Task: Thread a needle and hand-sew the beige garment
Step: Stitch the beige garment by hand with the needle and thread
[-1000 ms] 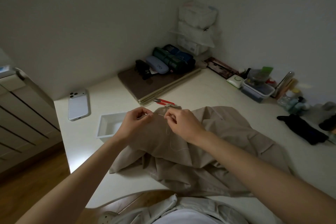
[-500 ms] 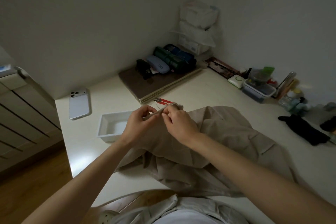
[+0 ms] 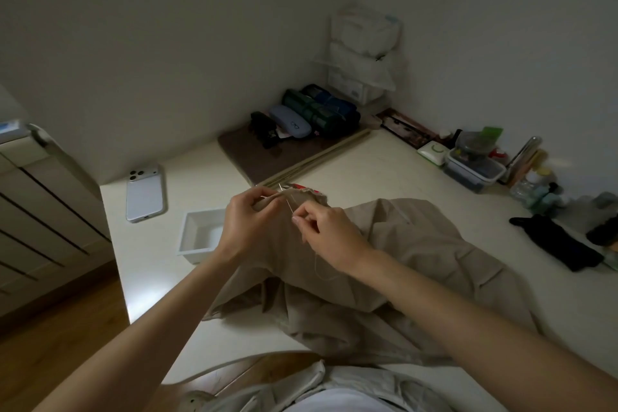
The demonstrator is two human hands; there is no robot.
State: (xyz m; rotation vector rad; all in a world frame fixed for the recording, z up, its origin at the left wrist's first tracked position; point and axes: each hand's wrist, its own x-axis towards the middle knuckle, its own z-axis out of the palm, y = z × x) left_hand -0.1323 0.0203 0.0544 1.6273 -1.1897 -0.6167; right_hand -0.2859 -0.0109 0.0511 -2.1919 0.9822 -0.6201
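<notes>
The garment [image 3: 418, 261] lies heaped on the table [image 3: 368, 170], its near edge drooping toward the lap. It looks light, soft and limp, so it probably wants holding taut close to the stitch. A pale thread [image 3: 317, 266] loops below the right hand [image 3: 329, 234], whose thumb and forefinger pinch the lower end of the needle [image 3: 287, 201]. The left hand [image 3: 249, 221] clamps a raised fold just beside it, fingers curled round the cloth. The needle is thin, stiff, likely slippery (best gripped low on the shaft). Its eye, and whether it pierces the fold, are too small to make out; the fold half hides red scissors [image 3: 302, 187] beyond.
</notes>
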